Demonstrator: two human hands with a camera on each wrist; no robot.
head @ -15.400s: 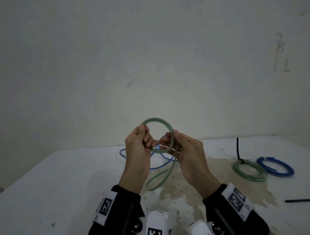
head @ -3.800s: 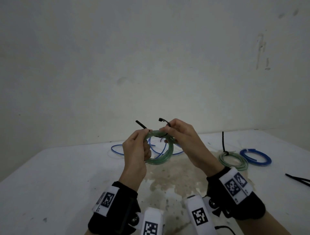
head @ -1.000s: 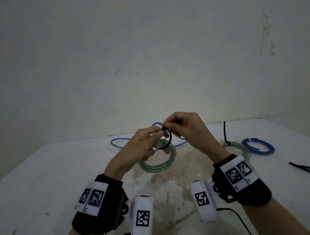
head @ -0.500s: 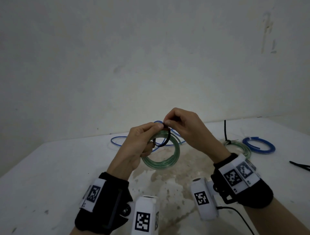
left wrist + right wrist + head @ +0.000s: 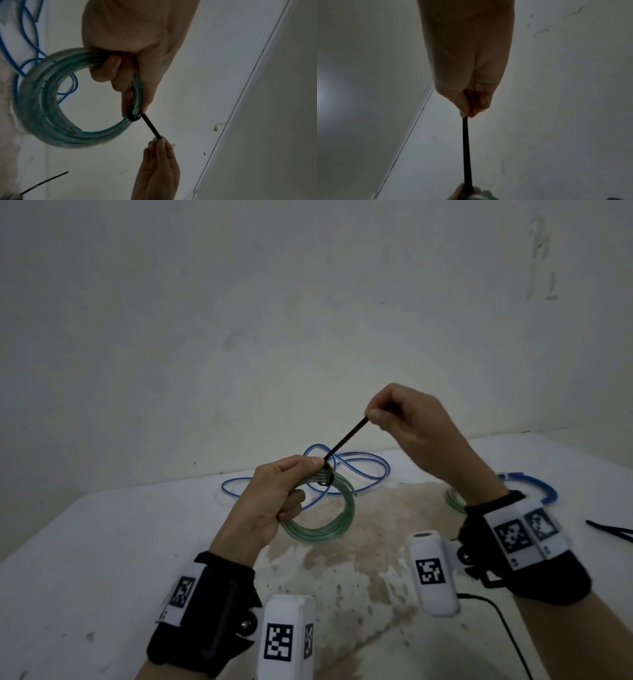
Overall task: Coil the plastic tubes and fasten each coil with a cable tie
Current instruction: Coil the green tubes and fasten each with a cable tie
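Overhead, from the head camera, a person's left hand [image 5: 274, 501] grips a coil of green tube [image 5: 320, 517] above a stained white counter [image 5: 85, 542], fingers curled round its upper left rim. The right hand [image 5: 407, 419], raised beyond the coil, pinches the tail of a black cable tie [image 5: 346, 440] that runs taut down to a small loop cinched round the coil's top. Behind the coil a loose blue tube [image 5: 359, 470] sprawls on the counter; to the right of the coil, partly hidden by the right wrist, lie a second green coil [image 5: 454, 498] and a blue coil [image 5: 544, 491], with spare black ties [image 5: 609, 532] farther right.

Seen from the left wrist, the left hand [image 5: 130, 54] has fingers [image 5: 109, 70] wrapped round the coil [image 5: 51, 121], thumb and fingertip holding it right beside the tie's loop [image 5: 134, 113]; the right hand [image 5: 159, 162] pinches the strap's far end. A spare tie [image 5: 44, 182] lies on the counter below the coil.

From the right wrist, the right hand [image 5: 467, 67] is closed on the strap [image 5: 467, 148], which stretches straight toward the coil at the frame's bottom edge.
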